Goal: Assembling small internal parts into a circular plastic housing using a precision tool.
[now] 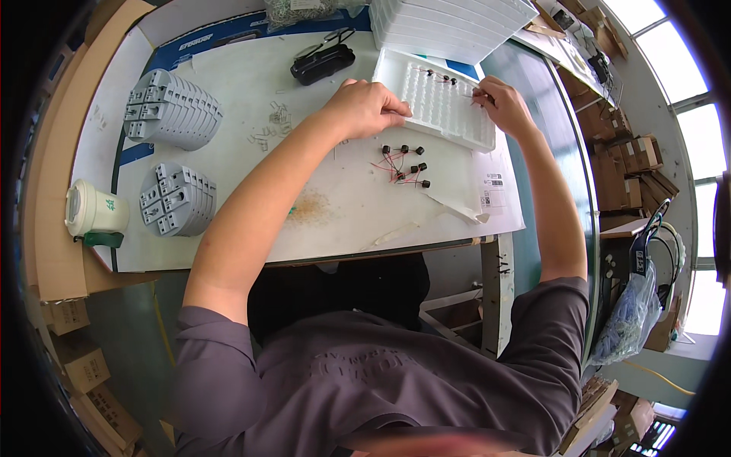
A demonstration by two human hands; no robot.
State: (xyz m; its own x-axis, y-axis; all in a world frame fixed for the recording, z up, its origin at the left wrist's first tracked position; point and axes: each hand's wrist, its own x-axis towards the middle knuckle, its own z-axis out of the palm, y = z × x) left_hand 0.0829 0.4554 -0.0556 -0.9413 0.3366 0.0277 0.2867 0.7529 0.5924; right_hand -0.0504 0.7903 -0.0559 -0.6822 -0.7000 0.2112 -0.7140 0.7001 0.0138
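A white plastic tray with rows of small pockets lies at an angle on the white-covered table. My left hand is closed at the tray's near left corner, with thumb and fingers on its edge. Over the tray's right side, my right hand is pinched; what its fingertips hold, if anything, is too small to make out. A few small black cylindrical parts with thin wires sit toward the tray's far side. On the table nearer me lies a loose group of similar black parts with red and black wires.
Stacked white trays stand behind. A black case and clear small pieces lie left of my left hand. Farther left are two stacks of grey round parts and a lidded cup. Torn tape lies near the front edge.
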